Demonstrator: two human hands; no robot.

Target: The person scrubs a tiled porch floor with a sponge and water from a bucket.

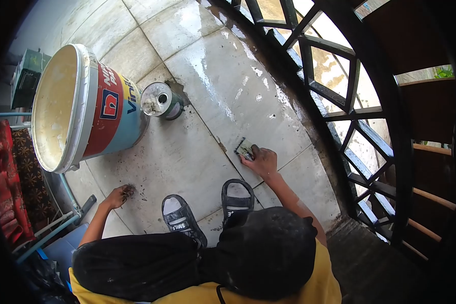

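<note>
My right hand (261, 161) is closed around a small pale, flat pad (244, 147) with a dark line along its edge, pressed against the tiled floor (187, 147). Its exact kind I cannot make out. On the left, my left hand (117, 196) is low over the tiles, its fingers pinched at a dark, ragged clump (130, 190). Dark crumbs lie scattered beside that clump. Between my hands are my feet in dark sandals (183, 217).
A large paint bucket (106, 109) stands at the left, beside a small round can (159, 100). Black metal railing (329, 71) curves along the right. Pipes (66, 202) and red cloth (4, 175) are at the far left. White smears mark the upper tiles.
</note>
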